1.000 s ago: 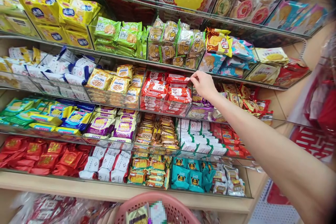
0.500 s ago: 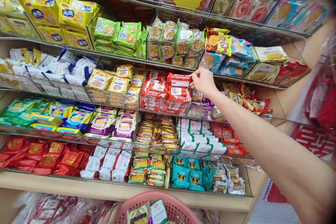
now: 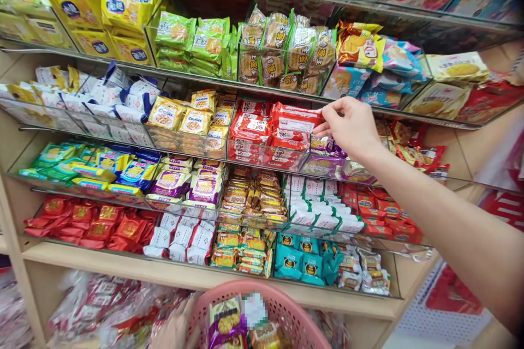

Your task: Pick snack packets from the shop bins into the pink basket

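My right hand (image 3: 347, 122) reaches to the middle shelf, its thumb and fingers closed on the right end of a red snack packet (image 3: 295, 118). That packet is tilted up a little above other red packets (image 3: 289, 144) in the same compartment. At the bottom, my left hand (image 3: 177, 326) grips the left side of a pink plastic basket (image 3: 301, 305); its fingers show only in part. Inside the basket lie a purple-and-cream packet (image 3: 225, 319), a white packet (image 3: 254, 310) and a brownish packet (image 3: 268, 335).
Clear dividers part the shelf compartments. Yellow cookie packets (image 3: 199, 121) lie left of the red ones, purple packets (image 3: 325, 161) to the right. An upper shelf edge (image 3: 282, 95) runs just above my right hand. Plastic-wrapped bags (image 3: 110, 305) sit below the shelves.
The red packet's right end has lifted slightly with my right hand. My view has shifted, and more of the basket and my left hand shows now.
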`<state>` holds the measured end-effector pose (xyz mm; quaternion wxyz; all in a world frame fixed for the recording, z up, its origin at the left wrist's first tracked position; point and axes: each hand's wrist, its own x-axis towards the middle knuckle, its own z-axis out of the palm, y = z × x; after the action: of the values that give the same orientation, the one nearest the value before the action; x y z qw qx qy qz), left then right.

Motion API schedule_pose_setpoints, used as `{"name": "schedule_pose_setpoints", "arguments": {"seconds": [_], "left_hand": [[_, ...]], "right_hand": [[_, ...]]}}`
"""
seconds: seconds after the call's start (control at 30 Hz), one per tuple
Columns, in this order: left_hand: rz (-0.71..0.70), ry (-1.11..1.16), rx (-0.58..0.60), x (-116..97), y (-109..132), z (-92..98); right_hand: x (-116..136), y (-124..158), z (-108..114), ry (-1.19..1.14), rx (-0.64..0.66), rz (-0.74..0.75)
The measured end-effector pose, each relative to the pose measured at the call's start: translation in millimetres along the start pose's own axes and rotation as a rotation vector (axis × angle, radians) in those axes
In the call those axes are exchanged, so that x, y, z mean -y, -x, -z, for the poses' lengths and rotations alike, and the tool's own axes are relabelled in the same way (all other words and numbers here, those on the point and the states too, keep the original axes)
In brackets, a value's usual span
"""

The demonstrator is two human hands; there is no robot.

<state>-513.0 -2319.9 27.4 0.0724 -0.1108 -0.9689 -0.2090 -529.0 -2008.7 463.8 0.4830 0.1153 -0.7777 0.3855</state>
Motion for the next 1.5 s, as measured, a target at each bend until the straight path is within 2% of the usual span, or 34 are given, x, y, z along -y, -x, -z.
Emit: {"name": "schedule_pose_setpoints", "arguments": {"seconds": [0.07,0.13,0.3,0.4,0.5,0.7,0.8,0.9,0.97,1.0,1.1,1.2,1.3,1.5], "left_hand": [[0.063,-0.035,0.078,-2.7,0.0,8.6],[0.119,-0.070,0.174,-4.8,0.9,18.8],[0.101,-0.030,0.199,-8.3,7.2,41.0],[0.108,0.003,0.217,-8.8,12.2,47.1],[0.121,0.009,0.219,-10.0,18.6,50.6],[0.117,0.031,0.215,-12.1,25.8,54.4],[0.101,0.140,0.193,-6.4,24.1,56.2],[0.118,0.257,0.044,-4.1,26.9,67.6],[0.207,0.385,-0.048,-10.6,34.6,81.9],[0.277,0.496,-0.027,-16.7,40.1,90.1],[0.519,0.837,0.247,-39.8,58.3,110.5],[0.595,1.003,0.426,-55.7,70.9,116.2],[0.578,1.032,0.430,-56.7,75.3,111.2],[0.564,1.147,0.407,-51.2,77.8,102.9]], "right_hand": [[8.6,29.8,4.9,-0.008,0.083,-0.026],[13.8,66.3,5.5,-0.027,0.218,-0.072],[9.8,171.8,-12.9,-0.194,0.705,-0.283],[4.8,228.8,-29.5,-0.294,0.906,-0.407],[3.9,273.4,-46.3,-0.373,0.981,-0.514],[3.8,341.3,-81.5,-0.641,0.995,-0.903],[-0.2,367.1,-91.8,-0.670,0.990,-0.951],[-3.5,382.7,-92.8,-0.540,0.943,-0.834],[-3.8,387.7,-90.7,-0.464,0.913,-0.762],[-3.3,389.2,-89.6,-0.435,0.900,-0.726],[0.6,393.1,-88.8,-0.333,0.841,-0.518],[5.1,401.2,-93.0,-0.173,0.804,-0.206],[7.0,412.7,-97.7,-0.039,0.810,0.053],[11.9,423.6,-95.1,0.028,0.856,0.429]]}}
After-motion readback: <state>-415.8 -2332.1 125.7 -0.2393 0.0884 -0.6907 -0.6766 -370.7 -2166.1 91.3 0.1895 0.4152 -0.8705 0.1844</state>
